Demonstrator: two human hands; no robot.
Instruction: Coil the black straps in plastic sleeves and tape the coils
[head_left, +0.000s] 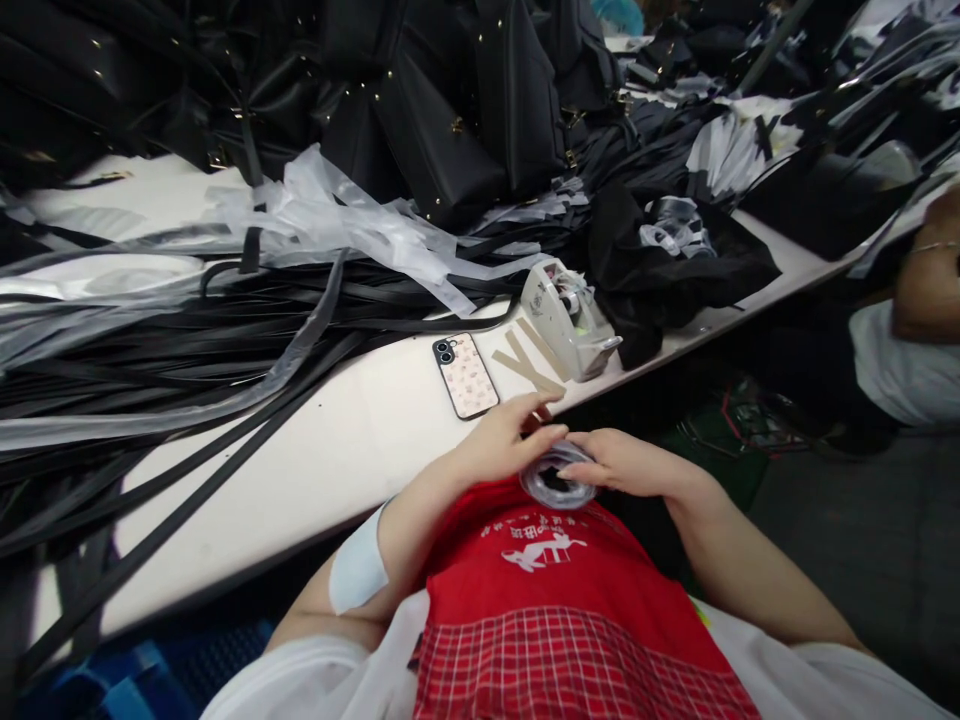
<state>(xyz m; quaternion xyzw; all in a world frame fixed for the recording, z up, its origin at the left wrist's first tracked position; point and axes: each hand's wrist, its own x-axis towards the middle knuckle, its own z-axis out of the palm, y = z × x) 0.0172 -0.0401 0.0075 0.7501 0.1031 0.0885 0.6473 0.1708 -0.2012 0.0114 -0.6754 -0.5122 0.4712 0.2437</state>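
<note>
A ring-shaped roll of clear tape [559,492] is held in front of my red apron, just off the table's edge. My right hand [619,460] grips it from the right, with the thumb lying across the hole. From the other side my left hand [514,437] pinches the upper left rim, its fingers curled over the table's edge. Beyond my hands stands a white tape dispenser [566,320]. Strips of tan tape [532,358] are stuck to the table beside it, and a phone in a patterned case [466,375] lies to their left.
Long black straps [300,310] and translucent plastic strips [360,215] cover the left of the white table [285,455]. Black bags [442,130] are heaped behind. More clear rings [675,228] rest on black material at right. Another person's arm [934,265] shows at the right edge.
</note>
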